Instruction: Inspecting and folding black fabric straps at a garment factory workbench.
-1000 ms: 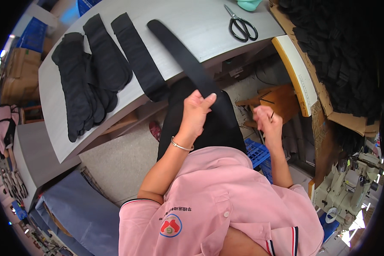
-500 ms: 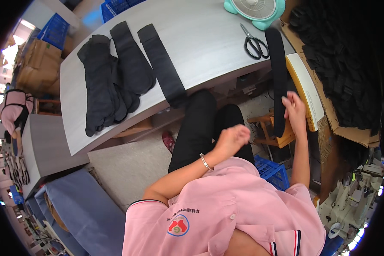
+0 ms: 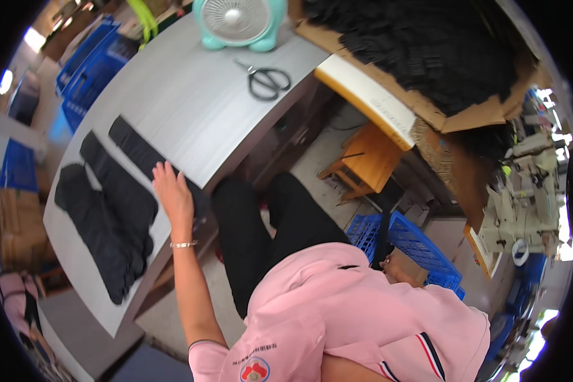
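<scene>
The grey table (image 3: 184, 95) takes up most of the floor on the far side, its curved top sloping across my view, and the worker in the pink shirt (image 3: 363, 299) sits close up against it. Off to the right is a cardboard box (image 3: 471, 124) heaped with black pieces (image 3: 420, 51), and farther over a pale machine (image 3: 531, 197). Low at the worker's right side sits a blue basket (image 3: 426, 245), with a wooden stool (image 3: 377, 156) just beyond it. On the table's far edge is a mint-green fan (image 3: 235, 19). Toward the left end lie the black goods: a thick, fanned-out stack (image 3: 102, 235), a slimmer stack (image 3: 121, 178) right beside it, then a flat black strip (image 3: 134, 143) whose near end reaches the table's edge. The left hand (image 3: 174, 194) is stretched out flat over that strip, fingers straight and near one another, gripping nothing that I can see. A second black strip (image 3: 383, 232) runs down in front of the basket to the right hand (image 3: 398, 270); the shirt covers much of that hand, so I can't tell whether its fingers pinch the strip. Smaller still are the black-handled scissors (image 3: 269, 83), lying near the fan, and the bracelet (image 3: 183, 244) on the left wrist.
</scene>
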### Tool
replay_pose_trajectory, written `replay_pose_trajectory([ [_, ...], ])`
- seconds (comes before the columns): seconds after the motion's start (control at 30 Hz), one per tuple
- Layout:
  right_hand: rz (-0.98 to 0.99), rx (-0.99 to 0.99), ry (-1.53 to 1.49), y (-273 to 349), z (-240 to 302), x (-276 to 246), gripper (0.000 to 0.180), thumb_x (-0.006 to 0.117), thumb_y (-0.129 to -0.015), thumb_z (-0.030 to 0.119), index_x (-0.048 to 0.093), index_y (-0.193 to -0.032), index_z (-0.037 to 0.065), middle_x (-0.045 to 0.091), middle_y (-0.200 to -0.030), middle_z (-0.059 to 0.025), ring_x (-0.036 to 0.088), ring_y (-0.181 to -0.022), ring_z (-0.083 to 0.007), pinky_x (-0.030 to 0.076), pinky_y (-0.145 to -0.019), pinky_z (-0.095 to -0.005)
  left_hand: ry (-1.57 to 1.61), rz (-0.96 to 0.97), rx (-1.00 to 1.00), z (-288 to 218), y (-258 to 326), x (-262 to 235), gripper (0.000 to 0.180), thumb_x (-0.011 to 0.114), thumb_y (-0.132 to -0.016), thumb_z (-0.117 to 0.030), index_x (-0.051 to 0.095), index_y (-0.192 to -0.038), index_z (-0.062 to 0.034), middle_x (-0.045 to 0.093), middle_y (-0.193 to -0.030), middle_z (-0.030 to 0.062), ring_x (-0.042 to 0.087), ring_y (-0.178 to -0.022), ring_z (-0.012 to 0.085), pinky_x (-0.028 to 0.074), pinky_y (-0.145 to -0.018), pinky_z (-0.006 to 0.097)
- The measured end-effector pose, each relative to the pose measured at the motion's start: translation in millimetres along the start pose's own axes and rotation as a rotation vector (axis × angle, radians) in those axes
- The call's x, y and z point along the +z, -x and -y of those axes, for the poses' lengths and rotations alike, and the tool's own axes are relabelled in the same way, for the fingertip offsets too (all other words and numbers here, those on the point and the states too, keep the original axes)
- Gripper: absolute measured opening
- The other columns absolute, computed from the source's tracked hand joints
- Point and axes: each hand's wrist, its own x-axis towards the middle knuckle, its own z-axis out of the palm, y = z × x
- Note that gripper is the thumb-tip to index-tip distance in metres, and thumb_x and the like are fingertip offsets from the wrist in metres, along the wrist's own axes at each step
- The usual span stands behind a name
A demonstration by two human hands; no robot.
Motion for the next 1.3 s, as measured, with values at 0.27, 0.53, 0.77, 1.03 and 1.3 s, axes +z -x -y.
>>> replay_pose_trajectory([
  [0.27, -0.212, -0.726, -0.233, 6, 384, -61, 0.028, 0.054, -0.095, 0.020, 0.065, -0.114, 0.002, 0.067, -0.110, -0.0213, 0.064, -0.104, -0.0391, 0.052, -0.089, -0.0440, -0.131, 0.104, 0.041, -21, -45, 11, 0.048, 0.049, -0.103, -0.029, 0.044, -0.143, -0.0035, 0.039, -0.154, 0.0183, 0.031, -0.146, 0.0324, 0.022, -0.117, 0.055],
  [0.53, -0.450, -1.397, -0.261, 32, 696, -84, 0.029, 0.054, -0.088, 0.001, 0.062, -0.116, 0.002, 0.056, -0.108, -0.0140, 0.059, -0.099, -0.0310, 0.050, -0.082, -0.0397, 0.197, 0.070, -0.191, -45, -32, -25, 0.036, 0.065, -0.094, -0.018, 0.061, -0.122, 0.0035, 0.060, -0.130, 0.0200, 0.052, -0.124, 0.0380, 0.035, -0.109, 0.045],
  [0.77, -0.547, -1.462, -0.089, -24, 779, -35, 0.015, 0.054, -0.091, 0.012, 0.062, -0.098, 0.001, 0.056, -0.105, -0.0143, 0.057, -0.097, -0.0310, 0.048, -0.085, -0.0427, -0.085, 0.163, 0.034, -40, -9, -9, 0.056, 0.052, -0.102, -0.031, 0.039, -0.148, -0.0010, 0.036, -0.157, 0.0164, 0.029, -0.147, 0.0323, 0.018, -0.119, 0.051],
  [1.03, -0.591, -1.413, -0.127, -60, 682, -142, 0.020, 0.056, -0.083, 0.005, 0.064, -0.101, 0.000, 0.063, -0.104, -0.0180, 0.061, -0.096, -0.0362, 0.047, -0.085, -0.0451, -0.135, 0.171, -0.008, -37, -9, -12, 0.057, 0.050, -0.102, -0.033, 0.038, -0.148, -0.0011, 0.034, -0.158, 0.0142, 0.028, -0.148, 0.0292, 0.018, -0.119, 0.050],
  [1.3, -1.508, -0.903, 0.032, -114, 570, -405, 0.017, 0.057, -0.088, 0.009, 0.064, -0.102, 0.002, 0.055, -0.123, -0.0140, 0.054, -0.114, -0.0330, 0.043, -0.094, -0.0460, -0.156, 0.136, 0.001, -36, -7, -9, 0.057, 0.049, -0.103, -0.036, 0.040, -0.147, -0.0021, 0.036, -0.157, 0.0145, 0.030, -0.147, 0.0301, 0.019, -0.119, 0.050],
])
